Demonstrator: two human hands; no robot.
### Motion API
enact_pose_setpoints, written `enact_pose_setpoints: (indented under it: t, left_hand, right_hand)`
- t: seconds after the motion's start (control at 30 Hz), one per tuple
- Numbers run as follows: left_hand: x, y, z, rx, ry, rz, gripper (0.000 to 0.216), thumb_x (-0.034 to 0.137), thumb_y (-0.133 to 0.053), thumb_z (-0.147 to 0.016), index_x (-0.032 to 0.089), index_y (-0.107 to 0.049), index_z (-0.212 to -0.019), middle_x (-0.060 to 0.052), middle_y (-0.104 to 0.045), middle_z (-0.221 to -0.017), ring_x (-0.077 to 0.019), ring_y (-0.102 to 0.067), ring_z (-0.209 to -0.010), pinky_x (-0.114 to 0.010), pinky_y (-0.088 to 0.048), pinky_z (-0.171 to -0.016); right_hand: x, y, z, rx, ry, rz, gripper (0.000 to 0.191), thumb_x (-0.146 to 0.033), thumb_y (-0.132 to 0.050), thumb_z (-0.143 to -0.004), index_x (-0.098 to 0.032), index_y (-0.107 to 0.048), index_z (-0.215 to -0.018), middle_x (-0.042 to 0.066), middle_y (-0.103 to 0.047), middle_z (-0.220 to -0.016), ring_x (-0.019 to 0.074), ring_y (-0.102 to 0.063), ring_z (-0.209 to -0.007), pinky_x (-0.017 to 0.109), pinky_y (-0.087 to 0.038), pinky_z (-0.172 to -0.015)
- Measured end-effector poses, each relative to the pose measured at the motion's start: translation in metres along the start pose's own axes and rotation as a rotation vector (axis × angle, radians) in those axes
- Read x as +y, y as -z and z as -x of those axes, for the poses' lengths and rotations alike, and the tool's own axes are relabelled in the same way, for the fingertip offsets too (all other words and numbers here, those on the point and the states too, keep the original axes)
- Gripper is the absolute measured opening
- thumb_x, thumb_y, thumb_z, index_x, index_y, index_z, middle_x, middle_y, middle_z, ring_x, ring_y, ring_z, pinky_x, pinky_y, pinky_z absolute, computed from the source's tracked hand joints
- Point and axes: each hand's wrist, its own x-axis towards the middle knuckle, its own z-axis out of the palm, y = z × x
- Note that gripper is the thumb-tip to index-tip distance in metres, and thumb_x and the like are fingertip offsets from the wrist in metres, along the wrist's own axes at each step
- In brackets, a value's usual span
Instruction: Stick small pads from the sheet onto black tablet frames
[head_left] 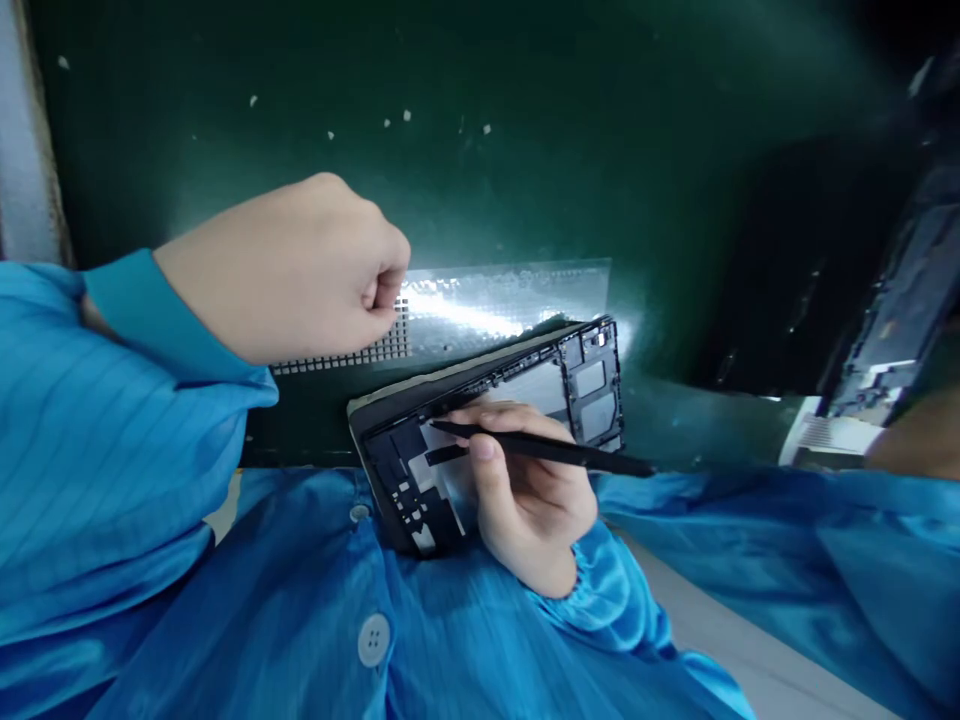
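Observation:
An opened black phone frame (592, 385) lies tilted at the near edge of the green mat (525, 150), its inner side facing up. My right hand (532, 510) rests on it, fingers closed around a thin black stick tool (570, 452). The tool's tip touches the frame's inside near the left part. My left hand (292, 265) is curled into a fist above and to the left, its fingertips at the edge of a shiny perforated metal sheet (495, 305). What those fingers pinch, if anything, is hidden.
A second opened device (904, 310) with exposed parts lies at the right edge, with a white strip (829, 432) beside it. Small white specks dot the far part of the mat. My blue sleeves and coat fill the lower part of the view.

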Motion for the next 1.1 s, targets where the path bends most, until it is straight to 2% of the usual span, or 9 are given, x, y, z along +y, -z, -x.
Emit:
enact_pose_setpoints:
  t: [0.17,0.23,0.33,0.47,0.57,0.67,0.8,0.93,1.1]
  left_hand:
    - [-0.001,-0.002,-0.003,-0.002,0.015,0.017,0.035,0.039,-0.052,-0.09,0.016,-0.078,-0.081,0.002,-0.061,-0.063,-0.0175,-0.072,-0.081,-0.042,-0.057,-0.108]
    - [0.0,-0.004,-0.004,0.002,0.013,0.048,0.044,0.046,-0.048,-0.089,0.015,-0.077,-0.079,0.002,-0.059,-0.063,-0.0199,-0.074,-0.088,-0.046,-0.056,-0.111]
    - [0.001,-0.004,-0.003,0.02,0.001,0.046,0.049,0.05,-0.045,-0.087,0.015,-0.076,-0.075,0.002,-0.057,-0.062,-0.0198,-0.073,-0.085,-0.05,-0.057,-0.109]
    - [0.002,-0.001,-0.002,0.04,-0.003,0.01,0.041,0.042,-0.048,-0.088,0.013,-0.076,-0.082,0.001,-0.063,-0.066,-0.0172,-0.071,-0.087,-0.045,-0.057,-0.111]
    - [0.0,-0.001,-0.001,0.014,0.006,0.023,0.032,0.036,-0.055,-0.091,0.013,-0.077,-0.087,0.001,-0.067,-0.069,-0.0161,-0.07,-0.086,-0.043,-0.056,-0.114]
    - [-0.003,-0.003,-0.001,0.014,0.004,0.063,0.024,0.032,-0.063,-0.091,0.014,-0.079,-0.088,0.0,-0.069,-0.07,-0.0152,-0.066,-0.079,-0.042,-0.056,-0.112]
    - [-0.003,-0.004,-0.003,0.022,0.01,0.076,0.022,0.031,-0.066,-0.093,0.016,-0.081,-0.089,-0.001,-0.07,-0.071,-0.0142,-0.063,-0.074,-0.041,-0.056,-0.109]
    - [-0.002,-0.002,-0.003,0.011,0.036,0.062,0.023,0.033,-0.067,-0.093,0.016,-0.082,-0.091,0.001,-0.069,-0.071,-0.0152,-0.065,-0.078,-0.043,-0.055,-0.113]
    - [-0.002,0.0,-0.002,-0.018,0.026,0.071,0.027,0.031,-0.062,-0.096,0.013,-0.082,-0.094,0.0,-0.068,-0.077,-0.0164,-0.068,-0.086,-0.048,-0.055,-0.115]
  right_hand:
    - [0.012,-0.011,0.0,-0.006,0.102,0.081,0.026,-0.008,-0.068,-0.103,-0.024,-0.072,-0.123,0.006,-0.081,-0.107,0.0207,-0.08,-0.102,0.045,-0.071,-0.095]
    - [0.009,-0.008,-0.001,-0.045,0.134,0.125,0.03,-0.004,-0.069,-0.101,-0.023,-0.071,-0.124,0.007,-0.081,-0.109,0.0205,-0.08,-0.104,0.044,-0.069,-0.096]
    - [-0.005,0.003,-0.007,-0.145,0.14,0.218,0.035,-0.002,-0.071,-0.099,-0.021,-0.071,-0.128,0.009,-0.081,-0.115,0.0212,-0.079,-0.107,0.043,-0.068,-0.096]
    - [-0.018,0.014,-0.057,-0.28,0.093,0.226,0.024,-0.012,-0.076,-0.101,-0.025,-0.076,-0.121,0.005,-0.084,-0.116,0.02,-0.082,-0.108,0.038,-0.069,-0.099]
    - [-0.007,0.012,-0.11,-0.419,0.107,0.201,0.009,-0.031,-0.078,-0.104,-0.028,-0.077,-0.113,0.004,-0.085,-0.116,0.0224,-0.081,-0.11,0.042,-0.069,-0.105]
    - [0.014,0.002,-0.142,-0.548,0.076,0.159,0.021,-0.049,-0.077,-0.103,-0.029,-0.075,-0.111,0.005,-0.083,-0.114,0.025,-0.081,-0.108,0.045,-0.071,-0.102]
    - [0.027,-0.004,-0.145,-0.526,0.045,0.116,0.034,-0.061,-0.076,-0.101,-0.029,-0.074,-0.113,0.005,-0.082,-0.114,0.0243,-0.08,-0.106,0.044,-0.071,-0.1]
    - [0.025,-0.004,-0.144,-0.515,0.037,0.116,0.033,-0.06,-0.079,-0.099,-0.028,-0.075,-0.109,0.005,-0.082,-0.113,0.0241,-0.079,-0.105,0.042,-0.071,-0.1]
    - [0.022,-0.001,-0.157,-0.604,0.011,0.105,0.031,-0.058,-0.083,-0.097,-0.028,-0.077,-0.104,0.004,-0.082,-0.108,0.0211,-0.08,-0.101,0.036,-0.07,-0.097]
